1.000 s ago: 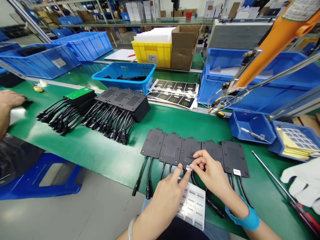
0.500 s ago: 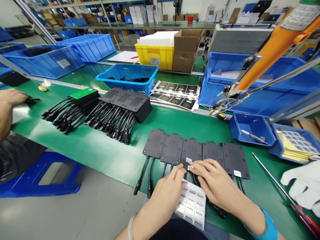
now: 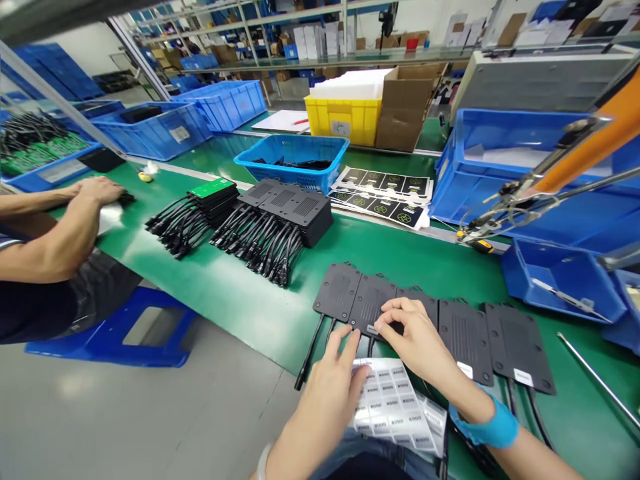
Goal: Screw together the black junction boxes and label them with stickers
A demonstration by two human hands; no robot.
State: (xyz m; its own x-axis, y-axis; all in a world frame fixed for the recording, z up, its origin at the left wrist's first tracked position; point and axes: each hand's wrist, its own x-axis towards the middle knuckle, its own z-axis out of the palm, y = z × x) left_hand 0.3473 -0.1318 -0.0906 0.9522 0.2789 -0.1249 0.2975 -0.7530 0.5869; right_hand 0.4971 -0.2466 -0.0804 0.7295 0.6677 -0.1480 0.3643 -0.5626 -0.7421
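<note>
In the head view a row of flat black cable boxes [image 3: 515,340] lies on the green table, cords toward me. My left hand [image 3: 333,383] grips a sheet of silvery labels printed 8000 [image 3: 390,403] under its thumb, and its fingertips touch the lower edge of the second box from the left [image 3: 367,300]. On that box's lower edge is a small white label [image 3: 373,329]. The pinched thumb and index finger of my right hand [image 3: 413,337] are at its right end. The middle box is partly behind this hand. White labels show on the two rightmost boxes.
Stacked black boxes with cords [image 3: 300,210] stand left of the row. Behind are a blue basket [image 3: 290,150] and printed sheets [image 3: 385,193]. At right lie a blue bin [image 3: 555,267] and a metal rod [image 3: 600,380]. A co-worker's arm [image 3: 65,247] rests at far left.
The view has swung left. My right hand has moved from the middle box to the second box from the left, which now bears a label. The label sheet shows more fully.
</note>
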